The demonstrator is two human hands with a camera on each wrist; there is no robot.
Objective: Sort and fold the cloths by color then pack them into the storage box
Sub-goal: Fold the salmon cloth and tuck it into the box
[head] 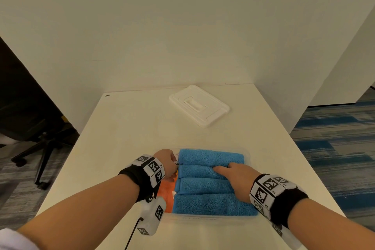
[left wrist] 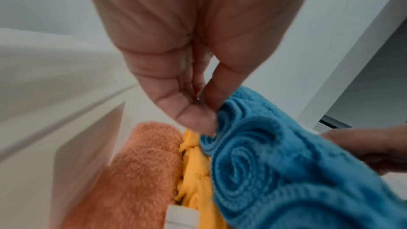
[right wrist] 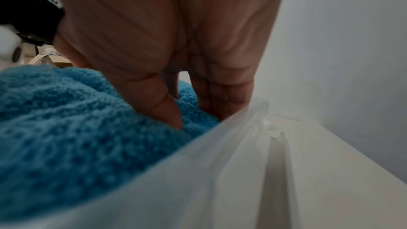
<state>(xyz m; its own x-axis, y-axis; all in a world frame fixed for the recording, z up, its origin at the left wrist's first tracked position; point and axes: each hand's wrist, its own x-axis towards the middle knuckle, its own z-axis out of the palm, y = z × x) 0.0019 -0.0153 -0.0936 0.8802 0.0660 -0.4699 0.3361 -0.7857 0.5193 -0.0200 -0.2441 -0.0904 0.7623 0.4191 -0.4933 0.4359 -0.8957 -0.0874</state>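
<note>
A clear storage box (head: 203, 219) sits on the table near me. Several rolled blue cloths (head: 211, 189) lie side by side in it, with an orange cloth (head: 167, 190) along the left wall. The left wrist view also shows a yellow cloth (left wrist: 196, 163) squeezed between the orange cloth (left wrist: 143, 171) and the blue rolls (left wrist: 286, 171). My left hand (head: 165, 160) reaches down at the rolls' left ends, where thumb and fingers (left wrist: 198, 123) pinch the end of one blue roll. My right hand (head: 235, 172) presses flat on the blue cloths (right wrist: 66, 128) beside the box's right wall (right wrist: 198, 171).
The box's white lid (head: 199, 105) lies flat farther back on the table (head: 132, 128), near the white wall. A black office chair (head: 40, 148) stands on the floor to the left. Blue carpet lies beyond the table's right edge.
</note>
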